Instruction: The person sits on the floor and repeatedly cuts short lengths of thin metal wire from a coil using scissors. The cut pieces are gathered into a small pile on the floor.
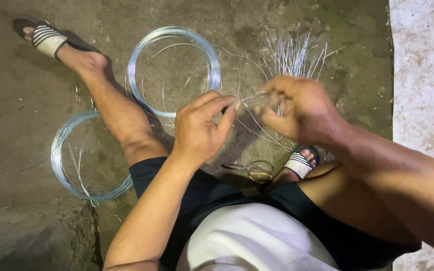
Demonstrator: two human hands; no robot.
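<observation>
Above the lap, pinching a thin wire (251, 102) between left hand (199, 128) and right hand (297, 108), both closed on it. Lying below on the floor (16, 100), scissors (252, 170). Farther out, resting flat, two wire coils (174, 70) and cut wire pieces (295, 55).

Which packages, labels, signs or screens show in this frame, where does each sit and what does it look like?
None in view: only wire coils, cut wire lengths and scissors on the bare ground.
</observation>
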